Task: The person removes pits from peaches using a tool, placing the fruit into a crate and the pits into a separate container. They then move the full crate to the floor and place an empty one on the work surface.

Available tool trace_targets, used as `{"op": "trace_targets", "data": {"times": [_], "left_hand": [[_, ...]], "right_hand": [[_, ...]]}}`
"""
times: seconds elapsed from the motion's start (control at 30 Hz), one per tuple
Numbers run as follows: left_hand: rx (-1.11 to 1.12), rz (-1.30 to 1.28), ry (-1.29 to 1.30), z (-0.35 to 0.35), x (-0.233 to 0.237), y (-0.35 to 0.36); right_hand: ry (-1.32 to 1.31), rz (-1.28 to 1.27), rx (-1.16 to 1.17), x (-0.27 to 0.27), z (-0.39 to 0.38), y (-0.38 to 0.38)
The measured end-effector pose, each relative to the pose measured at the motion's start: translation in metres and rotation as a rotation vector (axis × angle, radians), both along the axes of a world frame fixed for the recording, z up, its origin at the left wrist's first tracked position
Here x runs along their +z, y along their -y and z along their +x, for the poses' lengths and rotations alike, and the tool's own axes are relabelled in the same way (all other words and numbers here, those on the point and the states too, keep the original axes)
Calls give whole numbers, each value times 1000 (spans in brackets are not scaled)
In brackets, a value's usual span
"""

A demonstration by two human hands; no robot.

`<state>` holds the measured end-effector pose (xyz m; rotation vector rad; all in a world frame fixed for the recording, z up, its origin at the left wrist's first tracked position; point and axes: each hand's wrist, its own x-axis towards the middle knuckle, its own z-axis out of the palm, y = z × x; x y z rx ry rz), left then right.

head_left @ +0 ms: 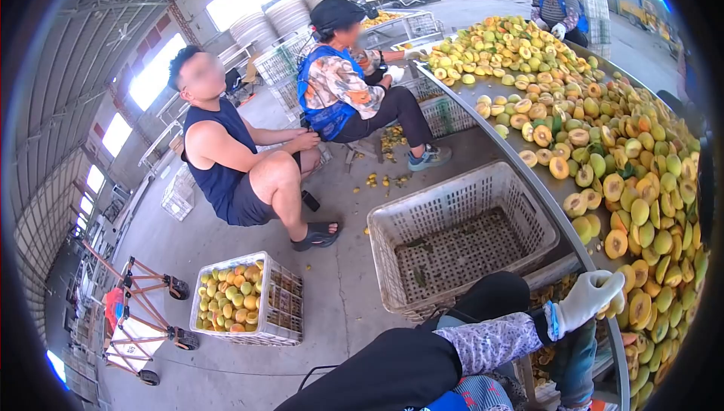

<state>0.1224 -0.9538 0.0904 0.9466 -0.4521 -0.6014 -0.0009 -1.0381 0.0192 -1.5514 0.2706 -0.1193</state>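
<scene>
My left hand (588,302), in a white glove, is at the near metal edge of the sorting table, fingers curled. A yellow apricot (617,306) shows at the curled fingers, partly covered by them. Beside this hand lies a large heap of whole and halved apricots (639,211); some halves show a brown stone or hollow. A patterned sleeve (490,343) covers my left forearm. My right hand is out of sight.
A large plastic crate (385,260) with a few leaves inside stands by my knee. Another crate (283,305) full of apricots sits on the floor near a folding cart (136,335). Two seated people (226,139) are ahead; another person (556,7) works at the far table end.
</scene>
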Motion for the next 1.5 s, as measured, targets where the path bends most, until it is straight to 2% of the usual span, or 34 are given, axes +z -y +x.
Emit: {"op": "trace_targets", "data": {"times": [0.23, 0.27, 0.4, 0.5, 0.53, 0.6, 0.63, 0.67, 0.7, 0.77, 0.8, 0.87, 0.9, 0.93, 0.97, 1.03, 1.07, 1.1, 1.2, 1.23, 1.27, 1.3, 1.37, 1.4, 1.43, 1.5], "left_hand": [[-75, 219, 105, -7, 15, -7], [-31, 81, -2, -11, -1, 7], [-137, -156, -244, -20, 5, 6], [-331, -62, 30, -11, 17, -11], [-332, -25, 136, -8, 15, -9], [-366, 52, 185, -6, 2, 2], [-382, 93, 211, -6, -4, 6], [-433, 145, 165, -9, 20, -8], [-444, 116, 194, -5, 29, -17], [-541, 18, 203, -11, 27, -14], [-551, 142, 221, -12, 33, -15], [-582, 234, 277, -14, 25, -8], [-579, 162, 142, -17, 17, -5], [-616, 203, 151, -14, 33, -12], [-454, -21, 165, -15, 15, -4], [-425, -210, -95, -14, 18, -6], [-293, -180, -240, -16, 15, -6], [-260, -298, -483, -7, 1, 2], [52, -237, -452, 20, 8, -12], [43, -280, -395, 33, 14, -22], [157, -171, -331, 40, 20, -37], [158, -145, -277, 52, 24, -54], [294, 21, -173, 71, 36, -87], [357, 185, -50, 81, 40, -103], [414, 465, 52, 101, 41, -118], [786, 946, 482, 112, 34, -119]], "right_hand": [[-85, -16, 63, 4, -13, -2], [-87, -18, 66, 4, -16, -2], [-102, 5, 86, 3, -31, 1], [-124, 11, 103, 3, -40, 7], [-134, 21, 105, 1, -46, 10], [-146, 109, 134, -7, -57, 17], [-169, 361, 191, -9, -58, 20], [-215, 606, 233, -11, -58, 24], [-226, 582, 227, 1, -61, 21], [-250, 378, 197, 22, -62, 5], [-267, 340, 197, 36, -60, -3], [-284, 372, 220, 58, -61, -14], [-274, 444, 240, 67, -62, -16], [-251, 524, 266, 73, -57, -16], [-185, 682, 251, 75, -58, -21], [-257, 672, 292, 80, -49, -13], [-330, 527, 259, 87, -43, -13], [-403, 385, 238, 91, -39, -12], [-313, -100, 45, 48, -33, -11], [-270, -328, 3, 39, -34, -8], [-225, -554, -37, 31, -38, -4], [-177, -780, -79, 27, -39, -1], [-169, -719, -141, 45, -41, 1], [-162, -684, -173, 54, -41, 1], [-151, -676, -169, 57, -41, 0], [-129, -665, -172, 61, -39, -2]]}}
